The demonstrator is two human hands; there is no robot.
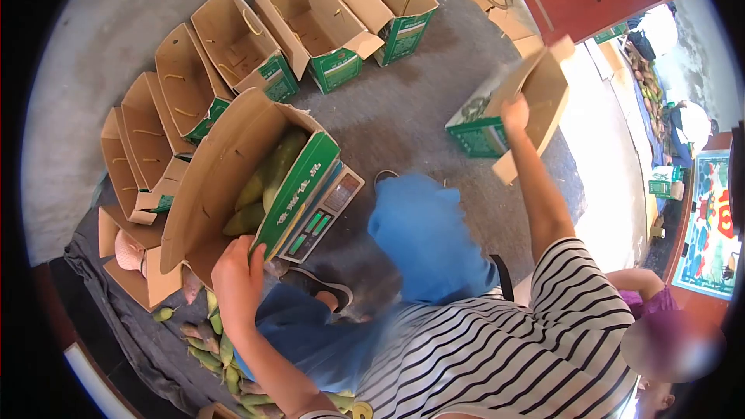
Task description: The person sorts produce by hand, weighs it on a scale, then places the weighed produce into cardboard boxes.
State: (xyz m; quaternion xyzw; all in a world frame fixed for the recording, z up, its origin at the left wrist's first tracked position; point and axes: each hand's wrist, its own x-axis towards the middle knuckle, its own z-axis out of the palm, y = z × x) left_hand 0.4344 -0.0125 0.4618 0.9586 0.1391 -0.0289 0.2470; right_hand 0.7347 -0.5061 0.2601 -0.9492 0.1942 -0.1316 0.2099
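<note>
While the L hand (239, 275) pinches the rim of the vegetable box (206, 163) w/ bent fingers, prob. to steady it by the scale (317, 231), the R hand (514, 114), fingers curled, grips second box's (477, 137) edge, maybe bc it's handy; other boxes (337, 70) stand along floor's (372, 124) wall-side edge, prob. for easy reach.

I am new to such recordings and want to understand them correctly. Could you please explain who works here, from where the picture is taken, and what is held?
There is no robot here: a person works bare-handed. The one picture comes from a camera on that person's head, looking forward and down. The left hand grips the edge of a near box holding green vegetables, with a scale panel showing beside it. The right hand holds a farther box. On the floor stand more open boxes; loose vegetables lie at the lower left.
</note>
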